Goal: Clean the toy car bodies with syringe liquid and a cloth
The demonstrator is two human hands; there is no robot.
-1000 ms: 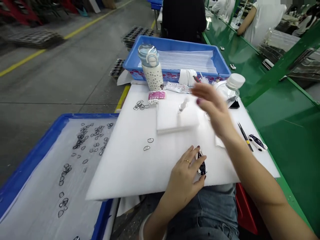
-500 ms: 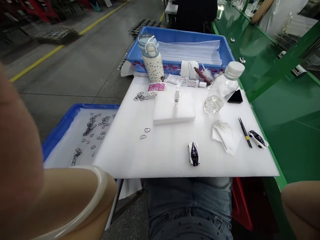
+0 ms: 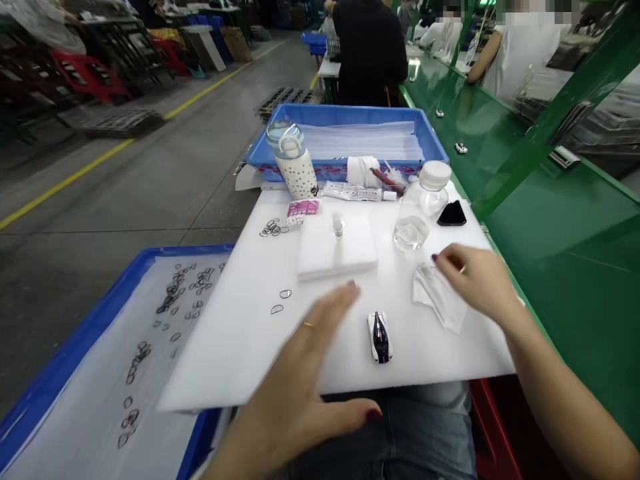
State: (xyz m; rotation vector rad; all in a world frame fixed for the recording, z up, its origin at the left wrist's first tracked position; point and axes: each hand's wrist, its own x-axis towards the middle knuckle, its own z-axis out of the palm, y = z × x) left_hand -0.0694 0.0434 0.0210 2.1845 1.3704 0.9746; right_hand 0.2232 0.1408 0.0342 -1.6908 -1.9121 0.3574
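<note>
My left hand (image 3: pixel 305 377) is over the front of the white work board (image 3: pixel 220 360), thumb and fingers spread with nothing between them. Just right of it, a white toy car (image 3: pixel 381 338) with a dark top rests on the board. My right hand (image 3: pixel 470 277) hovers at the edge of a crumpled white tissue (image 3: pixel 437 297), its fingers curled together; whatever they may hold is hidden. The tweezers and second toy car cannot be made out behind that hand and forearm. Two thin black rings (image 3: pixel 281 301) lie left of a white foam block (image 3: pixel 335 257).
A clear bottle (image 3: pixel 413 220), a phone (image 3: pixel 452 213), a glue tube (image 3: pixel 357 192) and a dotted drinking bottle (image 3: pixel 295 167) stand or lie farther back. Behind is a blue bin (image 3: pixel 345 113). Lower left, a blue-rimmed tray (image 3: pixel 50 360) holds many black rings. A green conveyor (image 3: pixel 560 233) runs along the right.
Both hands have come in over the board, the left from the lower left, the right from the lower right. The view has tilted up, showing more of the room.
</note>
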